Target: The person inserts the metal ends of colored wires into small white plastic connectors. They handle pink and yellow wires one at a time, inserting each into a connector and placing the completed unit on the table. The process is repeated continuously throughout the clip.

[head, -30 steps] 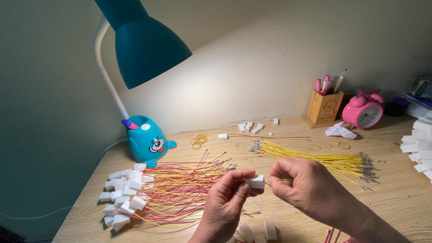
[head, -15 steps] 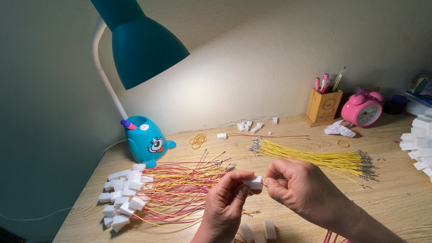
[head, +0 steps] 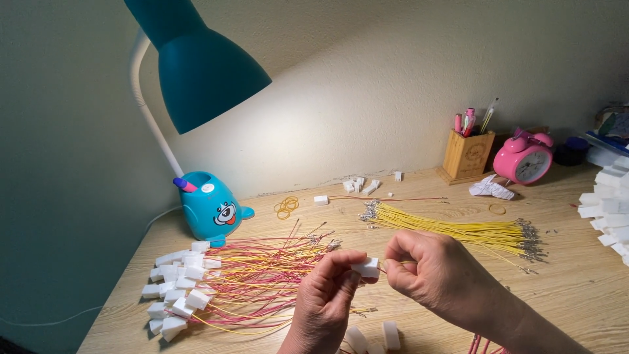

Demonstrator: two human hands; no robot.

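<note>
Matt white plastic connector (head: 367,267), pale wooden desk (head: 576,288)

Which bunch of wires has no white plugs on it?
The yellow wire bundle lying beyond the hands, toward the pink alarm clock. Its ends are bare metal, while the red and yellow wires on the left end in white plugs.

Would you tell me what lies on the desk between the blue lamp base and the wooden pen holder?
In the head view, yellow rubber bands and small white connectors lie between lamp base and pen holder.
</note>
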